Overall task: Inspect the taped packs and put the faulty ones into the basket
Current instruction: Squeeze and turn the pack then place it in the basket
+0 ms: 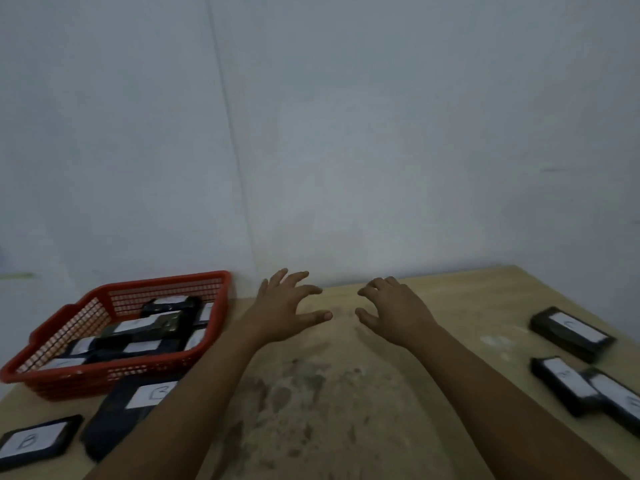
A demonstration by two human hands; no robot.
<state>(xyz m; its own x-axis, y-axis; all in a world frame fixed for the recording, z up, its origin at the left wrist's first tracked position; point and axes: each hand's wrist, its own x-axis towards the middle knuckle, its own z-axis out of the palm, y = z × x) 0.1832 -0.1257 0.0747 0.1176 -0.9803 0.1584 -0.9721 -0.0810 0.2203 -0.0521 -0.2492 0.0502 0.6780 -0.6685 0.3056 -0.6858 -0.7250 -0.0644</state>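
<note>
Blur and dim light soften much of the scene, so tape seams on the packs cannot be made out, and no fault can be read on any of them. Nearest the viewer, left of the red basket [114, 372], one pack [34, 439] is cut by the bottom-left edge; its white label shows a handwritten B. Just in front of the basket lies another pack [138, 403], also marked B, its near end hidden under the left forearm. Inside the basket several black packs [138, 337] with white labels lie piled crosswise, their letters unreadable through the mesh wall and blur. Far to the right of the basket, a single pack [571, 332] lies flat, its label letter faint. Nearer the viewer on that side, two overlapping packs [581, 384] run off the right edge.

Every pack is a dark, flat rectangular block with a white paper label on top.

To the right of the basket, over the stained wooden table [329, 410], the left hand [287, 308] and right hand [394, 308] are spread palm down, fingers loosely bent and apart, holding nothing. Whether the fingertips touch the tabletop cannot be told.
</note>
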